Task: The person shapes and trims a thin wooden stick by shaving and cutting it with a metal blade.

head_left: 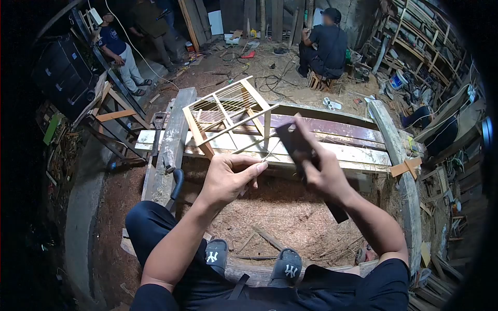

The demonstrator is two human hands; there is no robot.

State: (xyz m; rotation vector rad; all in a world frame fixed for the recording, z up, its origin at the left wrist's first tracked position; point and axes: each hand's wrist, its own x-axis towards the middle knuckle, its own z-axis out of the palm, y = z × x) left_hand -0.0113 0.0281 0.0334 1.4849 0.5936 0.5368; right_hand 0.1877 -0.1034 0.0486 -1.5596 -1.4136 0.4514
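Note:
My left hand [228, 179] is closed in a pinch, thumb and fingertips on a thin bamboo stick [270, 150] that points up and away. In my right hand [329, 179] is a dark, broad-bladed cleaver [294, 139], smeared by motion. Its blade tilts up to the left, and its dark lower end sticks out below my wrist. The blade is just right of the stick; whether they touch I cannot tell. Beyond my hands a wooden frame with thin parallel bars [223, 110] rests on the plank bench [358, 154].
A hand saw [158, 124] and a black-handled tool [178, 184] lie at the bench's left end. Side beams [410, 207] flank my seat, with shavings on the ground [290, 207]. One person [327, 46] sits ahead; others are at the back left [122, 52].

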